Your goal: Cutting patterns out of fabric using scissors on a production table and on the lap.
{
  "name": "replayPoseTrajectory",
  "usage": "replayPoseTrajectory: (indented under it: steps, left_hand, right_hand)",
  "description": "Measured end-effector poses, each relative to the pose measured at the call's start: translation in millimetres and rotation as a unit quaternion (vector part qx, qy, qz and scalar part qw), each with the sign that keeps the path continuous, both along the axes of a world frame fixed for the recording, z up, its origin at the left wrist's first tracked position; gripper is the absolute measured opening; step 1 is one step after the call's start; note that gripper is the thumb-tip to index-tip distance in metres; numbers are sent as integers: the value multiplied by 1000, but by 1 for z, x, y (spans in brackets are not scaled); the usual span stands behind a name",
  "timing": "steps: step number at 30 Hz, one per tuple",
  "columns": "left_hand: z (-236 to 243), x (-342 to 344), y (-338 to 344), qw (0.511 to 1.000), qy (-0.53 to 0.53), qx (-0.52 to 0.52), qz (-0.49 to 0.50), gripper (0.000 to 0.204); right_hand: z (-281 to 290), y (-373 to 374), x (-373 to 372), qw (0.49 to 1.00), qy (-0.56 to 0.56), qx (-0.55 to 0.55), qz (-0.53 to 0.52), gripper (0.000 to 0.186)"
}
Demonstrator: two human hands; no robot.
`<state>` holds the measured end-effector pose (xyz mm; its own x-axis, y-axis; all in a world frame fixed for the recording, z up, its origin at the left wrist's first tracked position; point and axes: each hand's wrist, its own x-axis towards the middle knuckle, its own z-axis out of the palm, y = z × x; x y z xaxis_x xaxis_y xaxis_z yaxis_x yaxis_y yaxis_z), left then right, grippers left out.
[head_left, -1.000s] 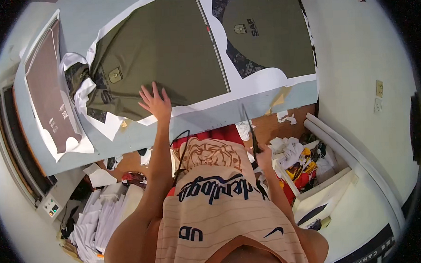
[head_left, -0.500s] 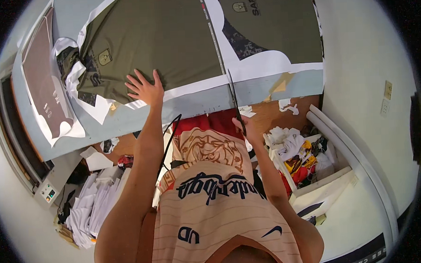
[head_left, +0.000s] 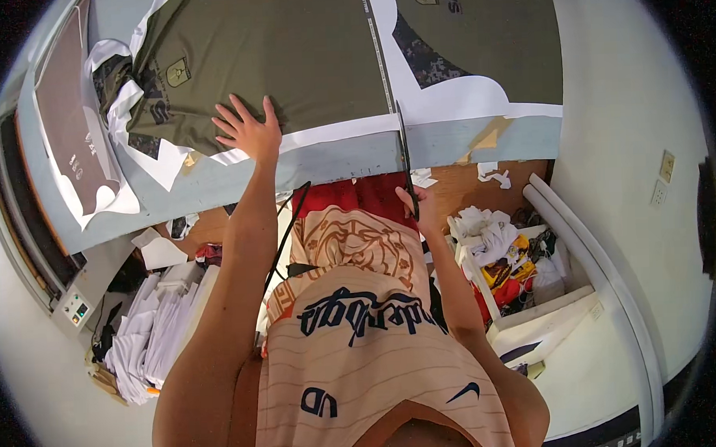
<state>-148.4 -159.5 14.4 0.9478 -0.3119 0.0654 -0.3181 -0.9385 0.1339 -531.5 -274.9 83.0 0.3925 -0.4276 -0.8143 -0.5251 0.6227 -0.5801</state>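
Note:
A sheet of printed fabric, olive green with white margins (head_left: 289, 68), is spread over the blue-grey table (head_left: 332, 155). My left hand (head_left: 248, 137) lies flat on its near part, fingers spread. In my right hand (head_left: 420, 205), at the near table edge, is a long pair of dark scissors (head_left: 406, 155). Their blades point away from me, and the tip reaches the white margin beside a narrow printed strip (head_left: 379, 49). Whether the blades are apart is too fine to see. Right of the strip lies another olive panel with camouflage trim (head_left: 510, 53).
Brownish fabric (head_left: 74, 115) and a crumpled camouflage piece (head_left: 116, 78) lie at the table's left. A bin of coloured scraps (head_left: 517, 269) stands below right, beside long white rolls (head_left: 587, 239). White folded cloth (head_left: 153, 333) is stacked below left, near a machine with a control panel (head_left: 75, 308).
The view has shifted a little, so the fabric sits slightly higher and its strip farther right. The scissors look more upright. My left hand stays flat on the cloth.

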Motion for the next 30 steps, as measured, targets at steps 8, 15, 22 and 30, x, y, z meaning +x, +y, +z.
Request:
replayPoseTrajectory:
  steps: [8, 15, 22, 30]
  left_hand:
    - [-5, 2, 0, 1000, 7, 4, -2, 84]
    - [-1, 8, 0, 1000, -17, 0, -3, 82]
    - [9, 2, 0, 1000, -11, 25, 6, 81]
    - [8, 5, -2, 1000, -8, 26, 3, 82]
  right_hand:
    - [-12, -6, -4, 999, 1, -8, 40, 43]
    - [-5, -20, 21, 999, -18, 2, 32, 39]
    - [3, -9, 14, 999, -46, -7, 22, 40]
    - [1, -20, 28, 996, -61, -10, 65, 38]
